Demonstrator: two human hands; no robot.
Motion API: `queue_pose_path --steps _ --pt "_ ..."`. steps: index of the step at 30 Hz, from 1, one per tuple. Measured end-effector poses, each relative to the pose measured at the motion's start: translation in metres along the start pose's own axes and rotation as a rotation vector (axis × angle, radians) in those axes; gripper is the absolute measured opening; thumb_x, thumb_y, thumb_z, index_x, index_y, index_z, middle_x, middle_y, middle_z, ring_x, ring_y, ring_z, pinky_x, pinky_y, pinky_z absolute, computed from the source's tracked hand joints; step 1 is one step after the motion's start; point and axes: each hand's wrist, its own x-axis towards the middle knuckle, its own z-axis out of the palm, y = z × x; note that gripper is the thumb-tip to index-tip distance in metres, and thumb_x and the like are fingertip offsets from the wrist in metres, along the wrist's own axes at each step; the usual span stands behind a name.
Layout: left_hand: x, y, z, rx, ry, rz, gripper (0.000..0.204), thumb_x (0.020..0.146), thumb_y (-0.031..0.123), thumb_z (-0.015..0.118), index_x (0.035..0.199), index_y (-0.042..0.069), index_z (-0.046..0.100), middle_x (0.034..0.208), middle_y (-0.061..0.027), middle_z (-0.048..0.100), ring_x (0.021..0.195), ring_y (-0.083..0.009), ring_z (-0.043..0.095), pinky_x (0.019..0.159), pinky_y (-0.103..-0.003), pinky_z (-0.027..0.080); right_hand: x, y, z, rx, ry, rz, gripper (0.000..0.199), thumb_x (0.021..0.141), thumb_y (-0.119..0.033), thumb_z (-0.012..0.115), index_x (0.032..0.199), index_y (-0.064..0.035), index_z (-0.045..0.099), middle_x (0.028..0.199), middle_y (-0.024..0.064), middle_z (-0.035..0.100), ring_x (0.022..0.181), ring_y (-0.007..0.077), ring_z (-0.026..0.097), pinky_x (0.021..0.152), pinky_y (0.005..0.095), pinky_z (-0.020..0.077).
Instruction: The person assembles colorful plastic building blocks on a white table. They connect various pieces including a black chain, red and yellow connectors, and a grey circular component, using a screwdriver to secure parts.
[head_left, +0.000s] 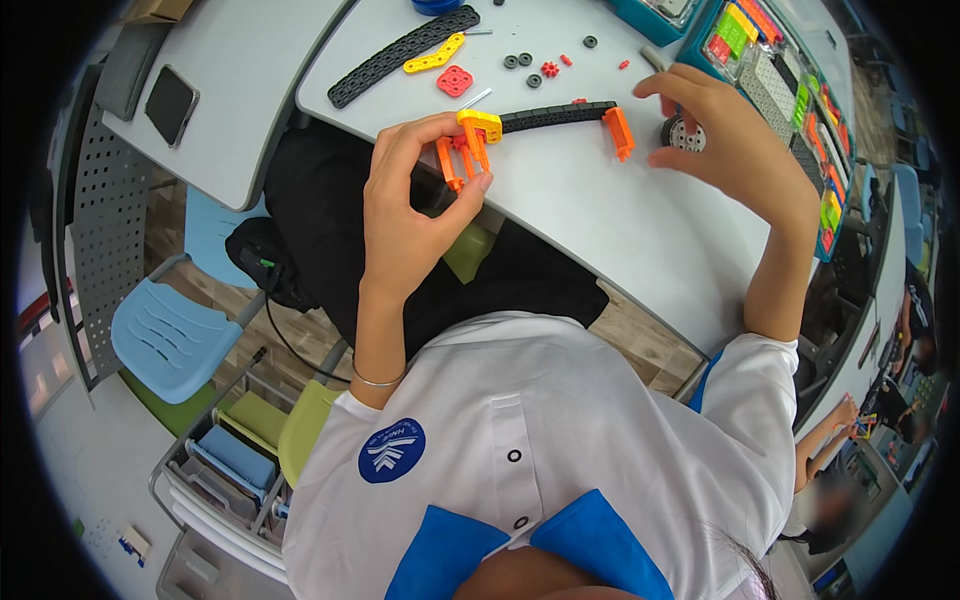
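My left hand (415, 210) pinches a building-kit assembly between thumb and fingers. Its near end has upright orange pieces (462, 160) under a yellow connector (481, 125). From there a black curved beam (560, 117) reaches right, toward an orange block (619, 134) at its far end; whether the beam is fixed at both ends I cannot tell. My right hand (740, 145) hovers over the table with thumb and fingers spread, holding nothing. A black-tyred wheel (684, 137) shows in the gap between its fingertips and thumb, seemingly lying on the table.
Farther back lie a long black beam (400, 57), a yellow angled beam (436, 53), a red plate (455, 81), a grey axle (477, 98), a red gear (550, 69) and small grey rings. Teal trays (690, 52) of parts stand right. A phone (172, 105) rests on the left table.
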Motion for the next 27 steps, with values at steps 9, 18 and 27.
queue_pose_path --steps 9,18,27 --pt "0.004 -0.001 0.002 0.033 -0.026 0.064 0.045 0.076 0.006 0.081 0.118 0.004 0.064 0.127 -0.01 0.068 0.117 -0.023 0.061 0.099 -0.034 0.047 -0.004 0.01 0.006 -0.245 0.099 0.088 0.06 0.066 -0.012 0.088 0.12 -0.0089 0.062 0.117 0.0055 0.059 0.103 0.0297 0.064 0.092 0.0399 0.0524" --pt "0.003 0.016 -0.007 -0.079 0.082 0.063 0.06 0.077 0.014 0.083 0.131 0.004 0.059 0.125 -0.0097 0.067 0.121 -0.0251 0.058 0.096 -0.037 0.051 -0.002 0.019 0.002 -0.201 0.163 -0.072 0.049 0.073 -0.011 0.085 0.116 -0.0066 0.062 0.115 0.007 0.058 0.103 0.0284 0.063 0.087 0.037 0.0541" --pt "-0.015 0.049 -0.01 -0.876 -0.151 -0.199 0.05 0.093 0.012 0.072 0.137 -0.006 0.053 0.125 -0.018 0.065 0.108 -0.022 0.067 0.091 -0.032 0.055 -0.003 -0.065 0.009 0.235 0.378 -0.789 0.057 0.071 -0.021 0.088 0.121 -0.002 0.068 0.119 0.0144 0.062 0.102 0.0274 0.064 0.08 0.0343 0.0515"
